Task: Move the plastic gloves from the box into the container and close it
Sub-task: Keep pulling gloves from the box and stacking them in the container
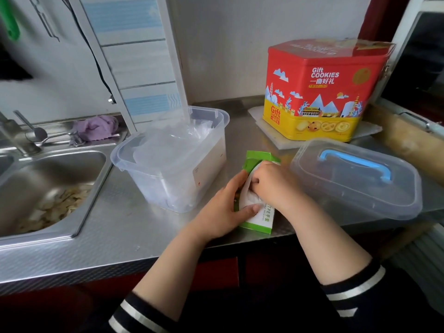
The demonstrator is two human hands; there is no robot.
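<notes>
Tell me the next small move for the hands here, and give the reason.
Probably pull the right hand back out of the green glove box with a bunch of gloves. Its fingers are tucked into the opening while the left hand holds the box, and the clear container stands open beside it.

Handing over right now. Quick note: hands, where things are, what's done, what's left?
Left hand: grips the green glove box on the counter, steadying it.
Right hand: fingers curled into the box opening, on the gloves there.
Container: open, left of the box, some plastic gloves already inside.
Lid: off, lying right of the box.
Done: part of the gloves moved.
Left: pull out the rest, drop them in, fit the lid.
</notes>
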